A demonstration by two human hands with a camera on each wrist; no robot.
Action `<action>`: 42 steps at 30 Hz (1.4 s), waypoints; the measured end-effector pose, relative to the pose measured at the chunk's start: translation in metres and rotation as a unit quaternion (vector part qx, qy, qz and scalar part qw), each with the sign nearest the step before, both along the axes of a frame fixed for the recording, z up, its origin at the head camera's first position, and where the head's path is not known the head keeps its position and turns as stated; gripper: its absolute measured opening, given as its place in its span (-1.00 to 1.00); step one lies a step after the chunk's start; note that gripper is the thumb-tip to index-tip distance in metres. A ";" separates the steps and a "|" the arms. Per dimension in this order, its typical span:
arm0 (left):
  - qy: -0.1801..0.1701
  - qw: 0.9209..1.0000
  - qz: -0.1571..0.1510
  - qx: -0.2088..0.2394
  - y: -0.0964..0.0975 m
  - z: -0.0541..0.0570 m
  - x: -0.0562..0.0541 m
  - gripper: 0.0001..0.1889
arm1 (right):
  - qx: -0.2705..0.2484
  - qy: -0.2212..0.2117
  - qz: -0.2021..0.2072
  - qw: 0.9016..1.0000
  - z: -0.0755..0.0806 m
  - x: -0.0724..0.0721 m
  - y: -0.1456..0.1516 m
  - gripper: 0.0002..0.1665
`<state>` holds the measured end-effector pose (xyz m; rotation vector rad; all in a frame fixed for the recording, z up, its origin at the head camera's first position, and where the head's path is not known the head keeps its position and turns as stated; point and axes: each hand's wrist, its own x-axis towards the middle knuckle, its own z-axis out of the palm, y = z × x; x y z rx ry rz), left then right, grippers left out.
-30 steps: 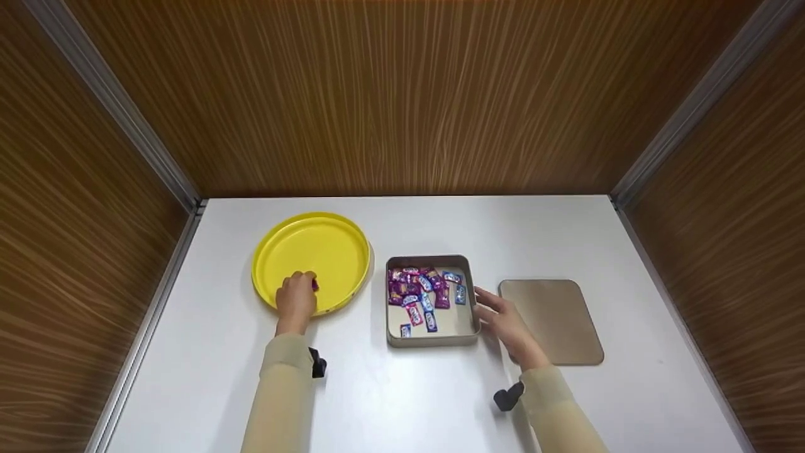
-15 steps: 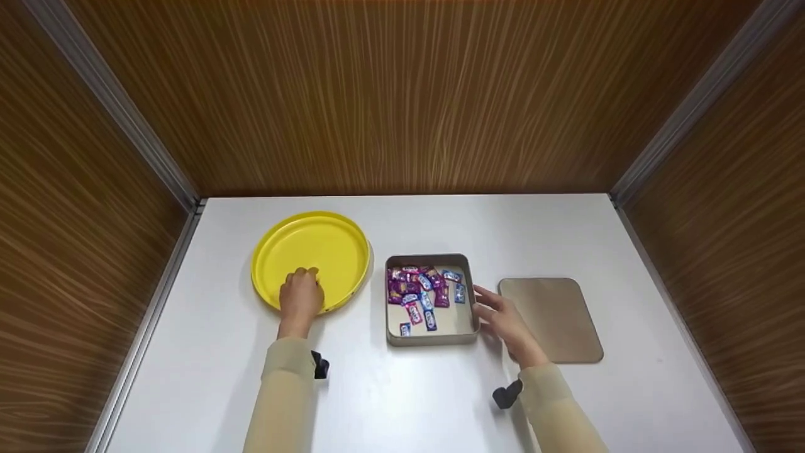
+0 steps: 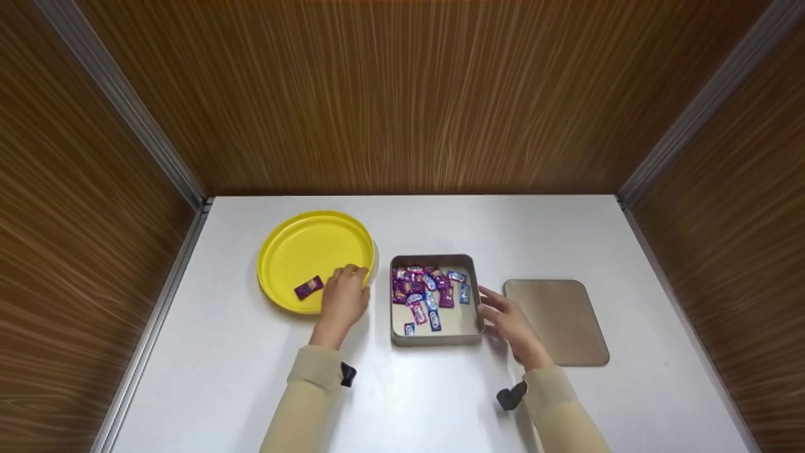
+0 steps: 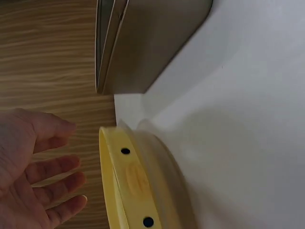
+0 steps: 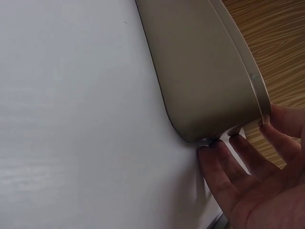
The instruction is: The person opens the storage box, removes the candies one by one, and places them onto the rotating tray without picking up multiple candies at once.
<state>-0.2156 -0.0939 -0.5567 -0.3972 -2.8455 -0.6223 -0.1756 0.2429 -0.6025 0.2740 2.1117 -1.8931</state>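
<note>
My left hand [image 3: 344, 299] hovers over the right edge of a round yellow tray [image 3: 314, 242], its fingers loosely bent and holding nothing in the left wrist view. One purple-wrapped candy [image 3: 309, 287] lies on the tray, left of that hand. Right of the tray stands a square metal tin [image 3: 437, 340] with several purple, pink and blue wrapped candies [image 3: 431, 292] inside, mostly toward its back left. My right hand [image 3: 510, 324] touches the tin's right side, fingertips against the wall in the right wrist view.
A flat square tin lid [image 3: 560, 321] lies on the white table [image 3: 402, 409], right of the tin and partly behind my right hand. Wood-grain panels [image 3: 402, 100] enclose the table at the back and both sides.
My left hand let go of the purple candy, which now lies on the tray, and moved right toward the tray's edge. My right hand stays against the tin.
</note>
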 end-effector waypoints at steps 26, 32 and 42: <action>-0.091 0.979 -0.159 -0.088 0.089 -0.016 0.011 -0.49 | -0.004 0.005 0.006 1.000 -0.004 -0.001 0.003 -0.34; -0.080 0.978 -0.152 -0.121 0.093 -0.028 0.006 -0.52 | -0.003 0.001 0.006 1.000 -0.004 -0.001 0.004 -0.36; -0.018 0.968 -0.148 -0.204 0.100 -0.046 0.001 -0.59 | 0.001 -0.005 0.003 1.000 -0.005 0.001 0.005 -0.36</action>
